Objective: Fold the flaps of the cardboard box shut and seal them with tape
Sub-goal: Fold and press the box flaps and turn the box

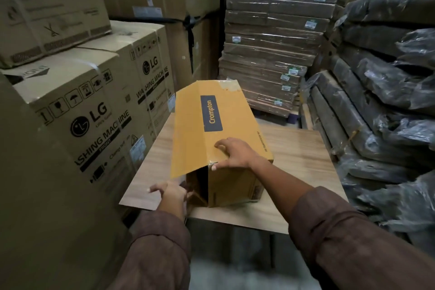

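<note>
Right-hand fingers (220, 147) are bent and spread on the top panel. The thumb is hooked over the near top edge, so that corner is gripped by the right hand (231, 152).

Left-hand fingers (154, 188) are curled low at the open near-left side. Whether a flap is held cannot be told, as the left hand (170, 192) hides the contact.

The Crompton box (200, 129) is laid lengthwise on the bench (294, 148), long axis pointing away from the person. A long yellow flap (186, 148) is swung out on its left, and the dark interior is exposed beneath it.

"Crompton" is printed in yellow on a dark blue label (211, 113), reading along the length of the box. A line of small print along the right top edge cannot be reliably read. Torn tape is seen at the far end.

Both forearms are covered by brown sleeves (341, 231).

LG cartons (94, 110) are stacked just left of the bench, marked "LG", "WASHING MACHINE" (partly cut by straps) and a row of handling pictograms.

Behind the bench, shrink-wrapped flat cartons (270, 42) are stacked. Their small white-green stickers are too small to read.

Dark plastic-wrapped bundles (388, 77) are piled at right.
</note>
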{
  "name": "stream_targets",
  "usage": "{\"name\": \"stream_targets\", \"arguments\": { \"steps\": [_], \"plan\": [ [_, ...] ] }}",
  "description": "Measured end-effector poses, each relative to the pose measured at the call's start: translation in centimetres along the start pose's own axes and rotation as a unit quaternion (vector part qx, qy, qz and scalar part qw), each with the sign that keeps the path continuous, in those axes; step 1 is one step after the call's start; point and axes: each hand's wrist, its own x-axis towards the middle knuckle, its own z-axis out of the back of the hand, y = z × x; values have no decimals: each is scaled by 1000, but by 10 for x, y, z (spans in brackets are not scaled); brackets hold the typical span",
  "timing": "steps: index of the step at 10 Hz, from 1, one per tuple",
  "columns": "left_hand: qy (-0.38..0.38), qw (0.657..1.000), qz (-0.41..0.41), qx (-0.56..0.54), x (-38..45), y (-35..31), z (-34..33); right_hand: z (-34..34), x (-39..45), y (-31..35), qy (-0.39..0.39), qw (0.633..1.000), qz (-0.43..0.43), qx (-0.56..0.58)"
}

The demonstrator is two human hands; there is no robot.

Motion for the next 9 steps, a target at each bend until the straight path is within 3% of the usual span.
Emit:
{"name": "stream_targets", "arguments": {
  "steps": [1, 2, 3, 4, 5, 6, 7, 9],
  "plan": [
    [-149, 987, 5, -56, 1, 3, 14, 8, 4, -9, 5, 992, -32, 119],
    [-240, 873, 29, -423, -21, 1, 31, 11, 4, -16, -33, 968, -80, 237],
    [-222, 922, -143, -284, -26, -25, 38, 8, 2, -16, -41, 942, -101, 318],
    [-55, 934, -321, -145, -31, -61, 32, 5, 4, -15, -31, 950, -94, 296],
    [44, 887, -459, 23, -33, -92, 14, 2, 6, -10, -33, 979, -72, 189],
    [69, 855, -495, 137, -33, -112, -14, -3, 9, -5, -24, 990, -53, 129],
    [86, 862, -456, 204, -36, -107, -33, 3, 9, -6, 6, 989, -54, 134],
    [43, 863, -443, 238, -46, -96, -32, 31, 7, -28, 117, 985, -123, -10]
  ]
}}
